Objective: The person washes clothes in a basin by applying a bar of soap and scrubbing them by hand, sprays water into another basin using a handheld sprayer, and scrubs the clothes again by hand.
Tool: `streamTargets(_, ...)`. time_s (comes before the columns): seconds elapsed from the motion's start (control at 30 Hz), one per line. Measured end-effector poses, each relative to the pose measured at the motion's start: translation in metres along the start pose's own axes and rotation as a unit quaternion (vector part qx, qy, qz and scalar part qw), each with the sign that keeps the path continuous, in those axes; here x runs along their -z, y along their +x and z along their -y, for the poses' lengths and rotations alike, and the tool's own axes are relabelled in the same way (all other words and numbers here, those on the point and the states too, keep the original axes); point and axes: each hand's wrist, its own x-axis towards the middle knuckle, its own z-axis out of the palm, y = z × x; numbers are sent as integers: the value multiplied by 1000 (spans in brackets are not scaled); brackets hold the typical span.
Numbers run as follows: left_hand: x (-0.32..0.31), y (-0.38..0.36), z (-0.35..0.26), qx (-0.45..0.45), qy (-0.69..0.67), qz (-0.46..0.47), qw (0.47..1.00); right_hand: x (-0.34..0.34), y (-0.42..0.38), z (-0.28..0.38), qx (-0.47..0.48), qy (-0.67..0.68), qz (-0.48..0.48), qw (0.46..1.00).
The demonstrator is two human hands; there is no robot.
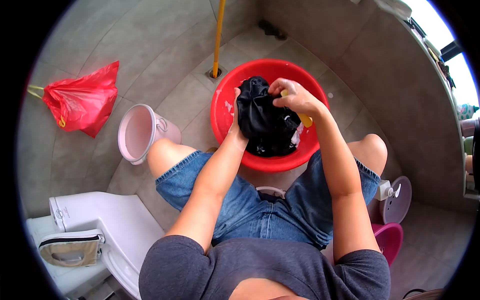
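A red basin (220,130) stands on the floor between my knees. Wet black cloth (256,117), shiny in places, is bunched up in it, with some pink and white fabric (298,134) at its right side. My left hand (238,122) is closed on the left edge of the black cloth, most of its fingers hidden behind it. Above the cloth's right part, my right hand (296,96) is closed around a yellow-handled tool (306,120), whose working end I cannot make out. Whitish suds cling to the right hand's fingers.
A pink bucket (167,131) stands left of the basin. A red plastic bag (90,97) hangs at the left wall. A yellow pole (218,40) rises from the floor drain. The white toilet (110,220) is at lower left, a magenta basin (392,240) at lower right.
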Motion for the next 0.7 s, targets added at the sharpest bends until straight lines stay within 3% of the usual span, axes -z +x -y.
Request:
streamTargets(0.03, -12, -3, 1, 3, -12, -18, 1000, -7, 2, 11, 36, -125, -144, 981)
streamTargets(0.07, -18, -4, 3, 7, -24, -36, 999, -18, -1, 23, 84, -170, -259, 947)
streamTargets(0.13, 8, 9, 12, -20, 8, 8, 1000, -46, -15, 64, 191, -164, -286, 925)
streamTargets(0.23, 10, 3, 11, -44, 40, 3, 998, -101, -9, 35, 350, -313, -118, 875)
streamTargets(0.3, 2, 1, 5, -68, 83, -22, 994, -93, 5, 23, 323, -313, -207, 869)
streamTargets(0.4, -14, 3, 8, -85, 139, -105, 981, -72, 18, 14, 210, -276, -360, 866)
streamTargets(0.47, -14, 17, 4, -42, 119, -162, 979, -63, 20, 14, -56, -31, -329, 942)
streamTargets(0.5, 2, 16, 9, -69, 201, -110, 971, -65, 12, 18, -61, -51, -309, 948)
streamTargets(0.57, 39, 11, 17, -121, 360, -5, 925, -94, -2, 29, 85, -178, -291, 936)
streamTargets(0.6, 39, 10, 17, -120, 296, -3, 948, -105, -10, 37, 171, -278, -273, 905)
streamTargets(0.63, 38, 12, 18, -120, 230, -1, 966, -110, -9, 37, 234, -281, -234, 901)
streamTargets(0.7, 34, 17, 22, -118, 96, 4, 988, -96, 7, 19, 203, -255, -266, 907)
